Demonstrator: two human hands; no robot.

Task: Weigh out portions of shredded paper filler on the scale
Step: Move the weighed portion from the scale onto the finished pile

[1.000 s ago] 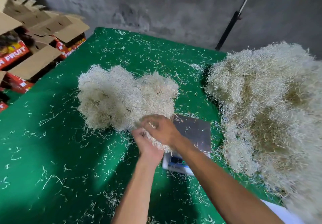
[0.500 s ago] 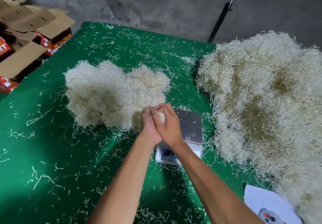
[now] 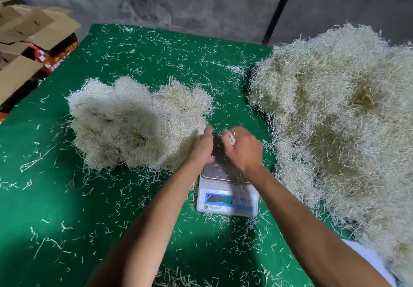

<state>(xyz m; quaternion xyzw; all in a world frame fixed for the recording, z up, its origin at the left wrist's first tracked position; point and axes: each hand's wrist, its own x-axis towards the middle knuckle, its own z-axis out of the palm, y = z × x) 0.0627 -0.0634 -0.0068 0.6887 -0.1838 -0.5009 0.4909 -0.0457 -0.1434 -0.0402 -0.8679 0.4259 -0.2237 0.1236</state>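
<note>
Head view: left hand (image 3: 202,147) open, fingers against weighed heap (image 3: 136,123); right hand (image 3: 242,147) loosely curled, few shreds clinging. Scale (image 3: 226,194) pan bare. Bulk pile (image 3: 342,116) right. Risk: strays dropping onto pan, skewing next reading.

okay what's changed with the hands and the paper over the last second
The handful both hands held a second ago is gone. The left hand now touches the smaller pile; the right hand keeps a few shreds. The scale and big pile stayed.
</note>
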